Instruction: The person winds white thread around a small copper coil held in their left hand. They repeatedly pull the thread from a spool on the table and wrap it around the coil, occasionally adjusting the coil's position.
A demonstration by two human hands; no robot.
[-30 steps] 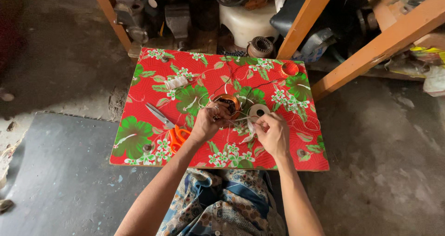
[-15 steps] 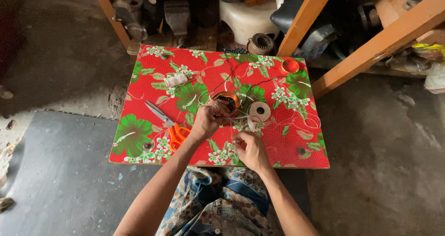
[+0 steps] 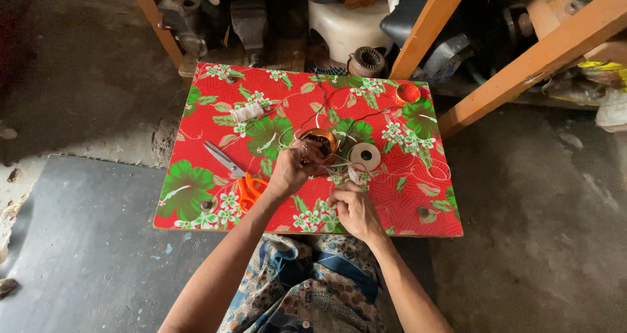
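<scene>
A low table [image 3: 196,202] covered with a red floral cloth stands on the floor before me. My left hand [image 3: 295,169] grips a coil of copper-coloured wire [image 3: 322,139] near the table's middle. My right hand [image 3: 356,209] pinches a thin white thread [image 3: 339,176] near the front edge and holds it taut toward the coil. A roll of white tape [image 3: 364,155] lies just right of the coil. Loose thread trails over the cloth on the right.
Scissors with orange handles [image 3: 236,176] lie left of my left hand. A small white bundle [image 3: 248,113] and an orange lid [image 3: 409,92] sit farther back. Orange wooden beams [image 3: 522,65] and assorted metal parts crowd the far side. Grey concrete floor surrounds the table.
My right hand has drawn back from beside the tape roll toward the front edge, pulling the thread. My left hand stays on the coil.
</scene>
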